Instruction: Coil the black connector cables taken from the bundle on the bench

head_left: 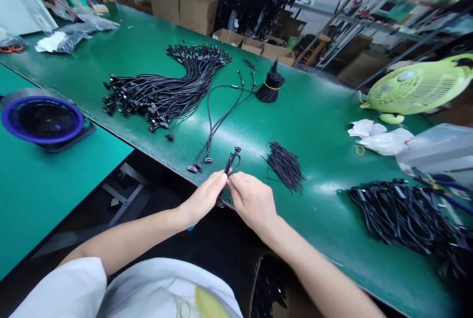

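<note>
A folded black cable stands up between my two hands at the table's front edge. My left hand is closed around its folded length. The fingers of my right hand are pinched against the same cable; their tips are partly hidden. Beyond my hands, a few loose cables lie with their connectors toward me. A large bundle of black cables is spread at the back left. Right of my hands lies a pile of short black ties. An upright bunch of ties with a yellow band stands farther back.
Folded cables are heaped at the right, below plastic bags and a green fan. A blue-rimmed round device sits at the left. Cardboard boxes stand behind the green table. An open box is below the front edge.
</note>
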